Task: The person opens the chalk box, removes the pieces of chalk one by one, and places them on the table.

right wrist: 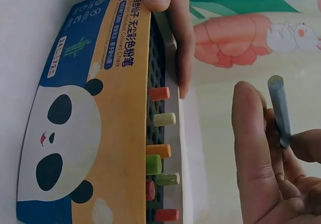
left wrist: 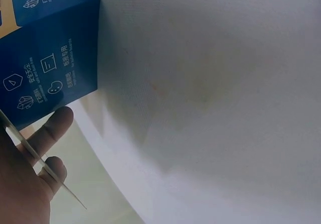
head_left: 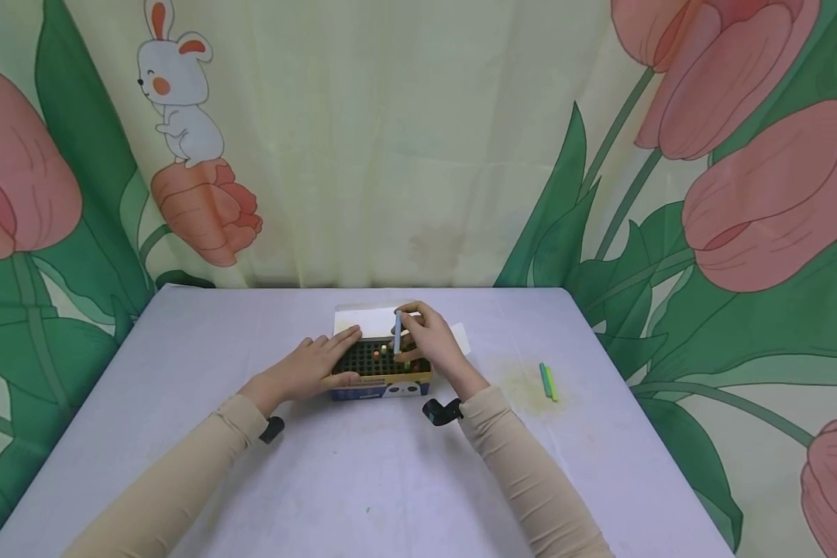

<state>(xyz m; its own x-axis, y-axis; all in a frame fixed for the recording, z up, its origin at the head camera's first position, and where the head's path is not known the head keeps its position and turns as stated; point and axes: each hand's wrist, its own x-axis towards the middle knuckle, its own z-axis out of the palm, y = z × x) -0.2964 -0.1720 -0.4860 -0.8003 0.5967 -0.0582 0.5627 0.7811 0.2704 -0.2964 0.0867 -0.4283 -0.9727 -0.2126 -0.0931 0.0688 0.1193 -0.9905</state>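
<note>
A chalk box point(head_left: 377, 390), blue and orange with a panda face point(right wrist: 60, 138), stands on the table with its lid point(head_left: 371, 322) folded back. Inside is a dark tray of round holes point(head_left: 359, 358), from which several coloured chalk sticks poke up. My left hand point(head_left: 305, 367) holds the box's left end, thumb at the front edge and fingers reaching toward the back. Above the tray's right half, my right hand point(head_left: 427, 341) pinches a light blue chalk stick point(right wrist: 280, 111) upright between thumb and fingers. The left wrist view shows the box's blue end panel point(left wrist: 55, 63).
A teal chalk stick point(head_left: 545, 381) and a lime green chalk stick point(head_left: 551, 384) lie side by side to the right of the box. The white-covered table point(head_left: 307, 488) ends against a curtain point(head_left: 390, 155) printed with tulips and a rabbit. A white side flap point(head_left: 462, 338) sticks out beyond my right hand.
</note>
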